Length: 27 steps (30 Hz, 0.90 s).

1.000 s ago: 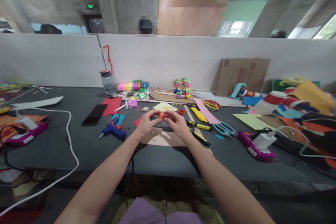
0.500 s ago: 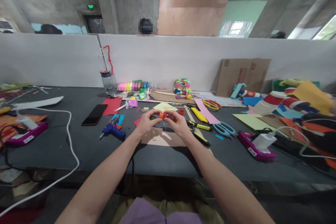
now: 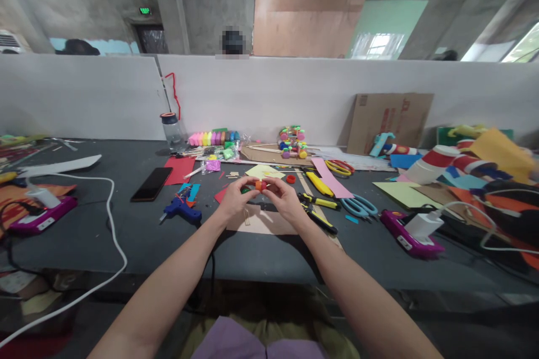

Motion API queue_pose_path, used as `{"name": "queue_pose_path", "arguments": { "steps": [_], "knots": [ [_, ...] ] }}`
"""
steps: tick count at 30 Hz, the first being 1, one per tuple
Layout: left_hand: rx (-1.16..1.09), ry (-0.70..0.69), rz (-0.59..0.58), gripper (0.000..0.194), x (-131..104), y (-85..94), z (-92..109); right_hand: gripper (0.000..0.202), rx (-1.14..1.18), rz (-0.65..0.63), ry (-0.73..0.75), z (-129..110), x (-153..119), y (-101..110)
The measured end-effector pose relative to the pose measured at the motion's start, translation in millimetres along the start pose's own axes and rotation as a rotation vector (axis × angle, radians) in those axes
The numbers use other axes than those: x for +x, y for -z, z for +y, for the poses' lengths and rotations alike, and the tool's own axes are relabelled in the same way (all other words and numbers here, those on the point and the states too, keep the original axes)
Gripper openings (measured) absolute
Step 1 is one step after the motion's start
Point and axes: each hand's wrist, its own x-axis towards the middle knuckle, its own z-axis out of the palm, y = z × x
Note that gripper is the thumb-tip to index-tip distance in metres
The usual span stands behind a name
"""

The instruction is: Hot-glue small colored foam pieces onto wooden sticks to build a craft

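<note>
Only the small orange-red piece looks slightly turned since the earlier frame. Left hand and right hand pinch it, fingertips closed, above the tan sheet. Surface: blue glue gun left, pliers right.

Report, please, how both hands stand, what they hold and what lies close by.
Left hand and right hand together, fingertips pinching small orange-and-red piece. Round red piece just beyond right hand; yellow-and-black pliers beside it.
</note>
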Motion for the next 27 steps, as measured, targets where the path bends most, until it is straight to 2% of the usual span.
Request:
{"name": "queue_pose_path", "arguments": {
  "steps": [9,14,17,20,27],
  "knots": [
    [0.068,-0.034,0.007,0.027,-1.4,-1.7,2.4,0.031,0.129,0.011,-0.121,-5.6,-0.7,-2.5],
    [0.131,-0.037,-0.016,0.033,-1.3,-2.2,-5.5,0.031,0.143,0.067,-0.126,-3.8,0.2,-0.5],
    [0.235,-0.028,-0.049,0.032,-2.1,-3.4,-10.0,0.031,0.086,0.127,-0.137,-2.4,0.8,1.5],
    [0.339,-0.077,-0.106,0.033,-3.4,-4.7,-12.2,0.031,0.057,0.166,-0.126,0.3,1.2,2.7],
    [0.476,-0.147,-0.212,0.037,-5.4,-4.9,-19.3,0.029,-0.004,0.174,-0.109,1.6,1.2,2.7]
  ]
}}
